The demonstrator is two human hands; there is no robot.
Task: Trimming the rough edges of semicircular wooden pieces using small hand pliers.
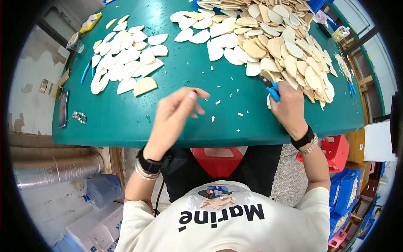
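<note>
My right hand (290,107) is closed round blue-handled nippers (273,91), at the near edge of a large pile of flat cream and tan half-round pieces (289,63). The nippers' dark jaws reach a tan piece (268,75) at the pile's edge; whether they grip it I cannot tell. My left hand (178,110) hovers over the middle of the green table, slightly blurred, fingers apart and holding nothing I can see. Beyond it to the left lies a smaller heap of paler pieces (124,56), with a thicker tan piece (145,86) at its near edge.
Small white scraps (218,102) dot the green table (189,130). A phone (64,108) lies at its left edge, by a second blue-handled tool (86,72). Another blue-handled tool (351,89) and crumbs (343,67) are at the right. A red stool (336,153) stands below.
</note>
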